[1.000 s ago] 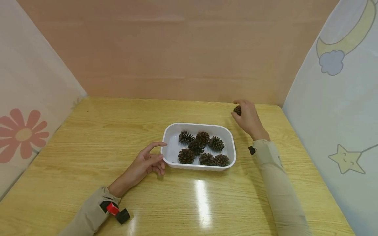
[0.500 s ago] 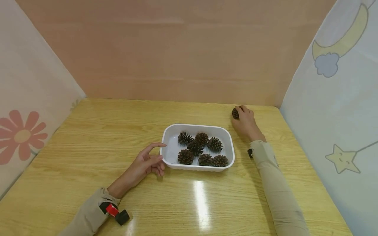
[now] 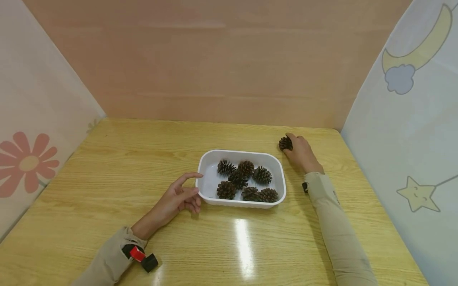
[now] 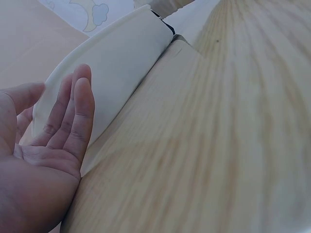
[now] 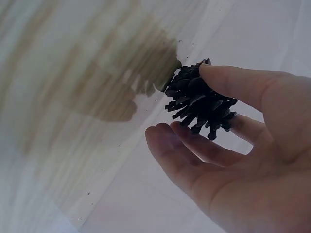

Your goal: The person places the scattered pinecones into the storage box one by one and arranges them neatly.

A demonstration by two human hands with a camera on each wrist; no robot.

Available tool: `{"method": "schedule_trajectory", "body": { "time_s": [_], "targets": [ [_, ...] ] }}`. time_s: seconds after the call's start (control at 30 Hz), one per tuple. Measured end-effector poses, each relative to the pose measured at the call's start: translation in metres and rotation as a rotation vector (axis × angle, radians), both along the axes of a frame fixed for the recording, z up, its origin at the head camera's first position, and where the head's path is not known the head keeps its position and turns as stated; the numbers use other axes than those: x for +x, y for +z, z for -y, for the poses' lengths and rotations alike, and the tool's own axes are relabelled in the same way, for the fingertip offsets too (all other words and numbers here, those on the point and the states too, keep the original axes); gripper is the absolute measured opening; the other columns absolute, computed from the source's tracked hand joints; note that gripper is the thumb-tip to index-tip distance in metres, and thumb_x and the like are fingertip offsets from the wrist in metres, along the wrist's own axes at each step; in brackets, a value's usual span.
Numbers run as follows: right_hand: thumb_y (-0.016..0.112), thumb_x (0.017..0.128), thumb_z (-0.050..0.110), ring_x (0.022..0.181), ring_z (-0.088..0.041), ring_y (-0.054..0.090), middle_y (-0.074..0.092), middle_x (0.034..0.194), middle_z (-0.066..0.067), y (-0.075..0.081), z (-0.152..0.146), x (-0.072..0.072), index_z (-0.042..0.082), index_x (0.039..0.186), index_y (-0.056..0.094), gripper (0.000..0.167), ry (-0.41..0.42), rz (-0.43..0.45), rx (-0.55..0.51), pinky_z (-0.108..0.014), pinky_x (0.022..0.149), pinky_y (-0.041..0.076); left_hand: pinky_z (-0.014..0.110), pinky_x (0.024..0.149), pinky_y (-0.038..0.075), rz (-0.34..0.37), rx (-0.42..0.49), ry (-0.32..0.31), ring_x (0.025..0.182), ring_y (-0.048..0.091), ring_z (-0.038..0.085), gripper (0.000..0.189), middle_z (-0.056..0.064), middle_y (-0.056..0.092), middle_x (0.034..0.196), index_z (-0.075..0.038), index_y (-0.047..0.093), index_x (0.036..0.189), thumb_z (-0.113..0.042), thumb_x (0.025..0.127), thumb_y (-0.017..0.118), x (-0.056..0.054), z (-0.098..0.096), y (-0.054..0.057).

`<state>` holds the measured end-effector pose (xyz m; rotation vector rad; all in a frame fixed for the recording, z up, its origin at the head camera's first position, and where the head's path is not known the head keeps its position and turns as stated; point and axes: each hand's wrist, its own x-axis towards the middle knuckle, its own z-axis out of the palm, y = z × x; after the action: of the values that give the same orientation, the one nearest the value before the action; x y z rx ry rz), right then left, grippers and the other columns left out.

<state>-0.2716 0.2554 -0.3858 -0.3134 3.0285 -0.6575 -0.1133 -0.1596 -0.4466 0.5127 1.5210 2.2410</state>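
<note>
A white plastic tray (image 3: 204, 182) stands mid-table, with several brown pine cones (image 3: 246, 169) lying in it. At its left end rests my left hand (image 3: 179, 196); index finger and thumb touch the rim. Seen from the left wrist, the fingers (image 4: 83, 107) are fairly straight alongside the tray's outer wall. My right hand (image 3: 302, 153) is beyond the tray's far right corner, pinching a single pine cone (image 3: 285, 143). In the right wrist view the thumb lies on that pine cone (image 5: 197, 99), close above or touching the tabletop; which one, I cannot tell.
The wooden table (image 3: 143, 151) runs back to a plain orange-brown backdrop (image 3: 214, 59). Light panels stand at both sides, the left with a flower print (image 3: 28, 163), the right with a moon and star (image 3: 418, 194). Glare shows on the tabletop in front of the tray.
My right hand has come down and slightly nearer with its pine cone, toward the tray's far right corner. The left hand and the tray have stayed in place.
</note>
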Motion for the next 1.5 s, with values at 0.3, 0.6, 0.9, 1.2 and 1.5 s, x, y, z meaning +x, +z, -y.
{"method": "schedule_trajectory", "body": {
  "time_s": [0.3,0.6,0.9,1.2,1.5],
  "targets": [
    [0.059,0.098,0.012,0.127,-0.052,0.043,0.043,0.138,-0.038,-0.002,-0.002,-0.001,-0.002,0.152,0.032,0.062,-0.006,-0.002,-0.021,-0.064,0.107,0.035,0.035,0.062,0.060,-0.003,-0.003,0.000,0.069,0.072,0.024,0.043,0.011,0.072,0.082,-0.007,0.034,0.149,-0.006,0.107,0.044,0.001,0.000,0.002],
    [0.058,0.100,0.018,0.132,-0.053,0.038,0.039,0.145,-0.036,-0.001,-0.006,-0.004,-0.001,0.153,0.029,0.063,-0.013,0.020,-0.003,-0.065,0.108,0.033,0.036,0.062,0.060,0.011,-0.011,0.009,0.068,0.072,0.024,0.043,0.011,0.071,0.081,-0.009,0.036,0.149,-0.006,0.107,0.044,0.001,0.000,0.002],
    [0.064,0.096,0.020,0.136,-0.049,0.038,0.039,0.149,-0.031,0.011,0.005,-0.005,0.000,0.153,0.031,0.069,0.013,-0.014,-0.076,-0.062,0.111,0.030,0.036,0.061,0.060,0.001,-0.013,0.007,0.069,0.072,0.024,0.045,0.011,0.071,0.082,-0.003,0.029,0.150,-0.005,0.107,0.043,0.002,0.004,0.001],
    [0.066,0.097,0.026,0.137,-0.047,0.034,0.034,0.150,-0.030,0.034,0.020,0.006,0.004,0.153,0.033,0.069,0.042,-0.090,-0.099,-0.064,0.109,0.032,0.036,0.061,0.060,-0.006,-0.010,0.002,0.069,0.072,0.024,0.043,0.011,0.071,0.082,-0.009,0.035,0.149,-0.006,0.107,0.043,0.000,0.002,0.001],
    [0.067,0.097,0.027,0.126,-0.044,0.047,0.035,0.151,-0.025,0.051,0.045,0.022,0.007,0.153,0.034,0.068,0.122,-0.124,-0.133,-0.057,0.097,0.048,0.037,0.062,0.060,-0.002,-0.017,0.001,0.069,0.072,0.025,0.042,0.012,0.071,0.082,-0.011,0.036,0.148,-0.007,0.107,0.044,0.000,0.000,0.002]
  ]
}}
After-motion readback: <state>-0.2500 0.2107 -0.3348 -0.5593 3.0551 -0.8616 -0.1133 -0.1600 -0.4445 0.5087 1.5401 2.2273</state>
